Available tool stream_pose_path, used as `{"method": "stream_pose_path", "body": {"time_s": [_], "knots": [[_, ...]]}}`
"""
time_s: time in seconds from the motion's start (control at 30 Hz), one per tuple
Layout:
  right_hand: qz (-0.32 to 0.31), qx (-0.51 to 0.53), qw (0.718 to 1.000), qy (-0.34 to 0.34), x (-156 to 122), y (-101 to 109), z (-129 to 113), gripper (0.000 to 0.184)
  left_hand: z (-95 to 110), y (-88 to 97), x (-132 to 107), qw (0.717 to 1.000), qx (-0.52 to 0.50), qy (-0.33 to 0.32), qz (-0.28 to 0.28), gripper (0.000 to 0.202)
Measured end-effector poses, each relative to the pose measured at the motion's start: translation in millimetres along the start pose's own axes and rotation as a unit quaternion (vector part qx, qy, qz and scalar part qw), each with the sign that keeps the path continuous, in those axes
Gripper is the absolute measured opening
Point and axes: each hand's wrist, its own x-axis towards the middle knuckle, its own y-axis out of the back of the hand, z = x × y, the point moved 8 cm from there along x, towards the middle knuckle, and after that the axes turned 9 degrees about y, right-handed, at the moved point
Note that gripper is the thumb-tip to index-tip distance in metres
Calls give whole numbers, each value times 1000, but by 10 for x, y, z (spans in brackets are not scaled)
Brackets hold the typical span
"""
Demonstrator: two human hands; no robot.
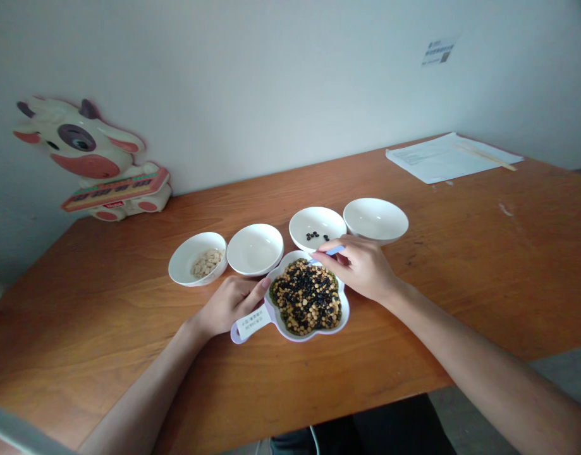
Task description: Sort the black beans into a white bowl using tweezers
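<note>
A white and lavender flower-shaped bowl with a handle (344, 314) rests on the table, filled with mixed black, yellowish and some green beans (306, 297). My left hand (231, 302) grips its left side, thumb on the rim above the labelled handle. My right hand (363, 265) pinches a slim lavender-blue tool (334, 251), its lower end at the bowl's far edge among the beans; its exact kind is hard to tell. Just beyond is a white bowl (317, 219) with several black beans (313, 236). Fingers of my right hand partly cover its near rim.
Three more white bowls stand in the row: one with pale flat seeds (206, 263) at the left, one (255, 248) beside it, and one (375, 218) at the right end. Behind are a cow toy keyboard (114, 189) and paper (427, 164) with chopsticks (489, 158).
</note>
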Motion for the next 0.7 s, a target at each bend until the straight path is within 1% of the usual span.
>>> {"method": "stream_pose_path", "body": {"time_s": [0.4,0.7], "knots": [[-10,8,1000,-2,-1,-29,7,12,-1,-1,3,1000,1,-3,1,56],[-11,13,1000,3,-4,-31,3,10,-23,-9,-5,1000,0,9,-2,56]]}}
